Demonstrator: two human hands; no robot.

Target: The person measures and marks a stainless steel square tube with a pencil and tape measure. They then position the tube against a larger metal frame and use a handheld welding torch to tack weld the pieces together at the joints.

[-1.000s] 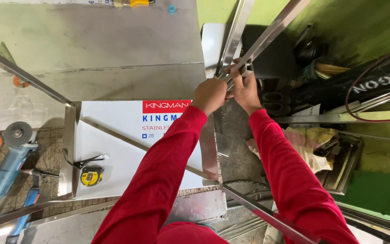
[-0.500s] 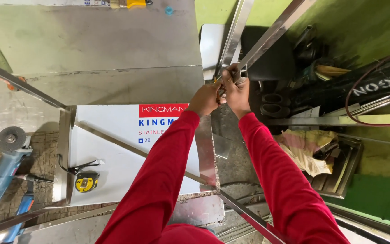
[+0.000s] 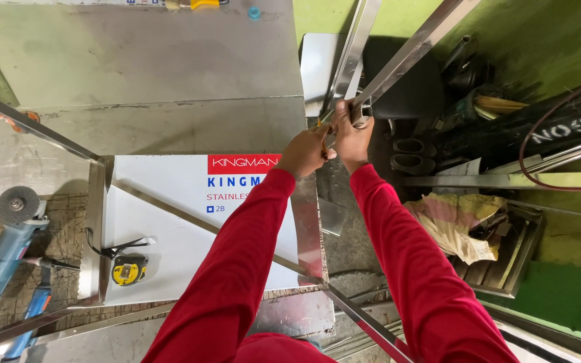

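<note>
Left hand: we close our left hand [image 3: 306, 151] on the near end of the square steel tube [image 3: 411, 54].
Right hand: our right hand [image 3: 352, 134] clenches that end, touching the left.
Tube axis: it runs up-right, away from both hands.

Both hands [image 3: 331, 144] on steel tube [image 3: 398, 64]
</note>
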